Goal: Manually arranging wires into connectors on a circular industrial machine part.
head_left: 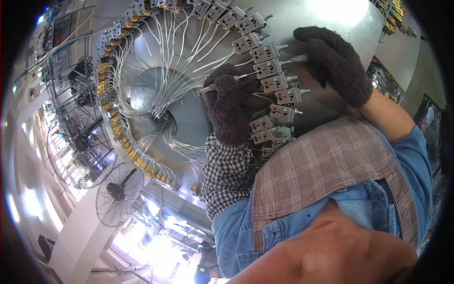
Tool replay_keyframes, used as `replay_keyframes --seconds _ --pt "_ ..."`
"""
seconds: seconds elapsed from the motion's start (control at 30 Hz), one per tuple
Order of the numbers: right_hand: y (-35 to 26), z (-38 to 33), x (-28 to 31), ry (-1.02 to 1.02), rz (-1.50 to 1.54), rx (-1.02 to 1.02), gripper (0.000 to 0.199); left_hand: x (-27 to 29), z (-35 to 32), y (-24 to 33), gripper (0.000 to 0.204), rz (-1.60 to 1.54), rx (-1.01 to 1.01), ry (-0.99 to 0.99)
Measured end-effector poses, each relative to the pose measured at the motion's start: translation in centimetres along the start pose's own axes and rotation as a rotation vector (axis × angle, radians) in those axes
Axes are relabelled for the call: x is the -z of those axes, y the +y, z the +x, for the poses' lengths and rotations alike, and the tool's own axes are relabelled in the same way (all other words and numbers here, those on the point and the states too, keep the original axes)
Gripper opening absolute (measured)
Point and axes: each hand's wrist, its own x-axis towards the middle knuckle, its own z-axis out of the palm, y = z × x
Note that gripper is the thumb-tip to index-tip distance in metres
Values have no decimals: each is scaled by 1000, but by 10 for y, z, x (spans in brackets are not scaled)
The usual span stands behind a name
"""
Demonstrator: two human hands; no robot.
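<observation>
Small metal lock-like blocks (pixel 268 68) stand in a curved row along the edge of a round grey metal turntable (pixel 191 137), each with a pin pointing outward. White wires (pixel 165 90) run from the blocks to the turntable's middle. My left hand (pixel 228 106), in a dark knitted glove, is closed round a slim metal screwdriver (pixel 208 89). The shaft reaches toward one of the blocks. My right hand (pixel 338 61), gloved alike, is on the outer side of the row with its fingers bent. A small pale piece shows at its fingertips, close to a pin; what it is I cannot tell.
Brass-coloured blocks (pixel 116 125) line the turntable's far left edge. More brass parts (pixel 395 14) lie at the upper right, above a box of wired parts (pixel 380 78). Two standing fans (pixel 118 191) and metal racks (pixel 66 80) are at the left.
</observation>
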Motion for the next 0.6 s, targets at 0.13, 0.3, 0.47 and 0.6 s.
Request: replay_keyframes --seconds 0.13,0.3,0.47,0.6 --pt "4 -1 -2 86 112 29 32 -1 -1 -2 40 117 -79 12" --pt "-14 -1 2 57 172 -224 33 -21 -5 7 30 74 -33 12" --pt "-6 -1 -1 21 233 58 30 -5 -1 1 31 38 -71 9" --pt "-4 4 -2 31 230 -67 30 7 6 -7 30 75 -148 65"
